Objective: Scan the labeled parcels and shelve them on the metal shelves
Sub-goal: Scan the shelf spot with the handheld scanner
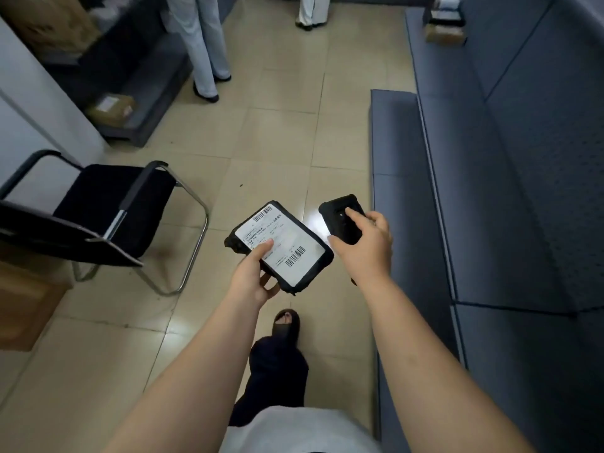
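Observation:
A small black parcel (294, 246) with a white barcode label facing up sits in my left hand (253, 277), thumb on the label and fingers curled under its near edge. Just to its right, my right hand (366, 245) grips a black handheld scanner (340, 220), index finger lying on its top face. The scanner's front end points up and left, close to the parcel's far corner. Both are held above the tiled floor in the middle of the view.
Grey-blue metal shelves (490, 191) run along the right; a few boxes (444, 31) stand on them at the far end. A black chair (108, 210) stands at left, a low dark shelf with a cardboard box (111, 107) behind it. Two people's legs (209, 50) stand ahead.

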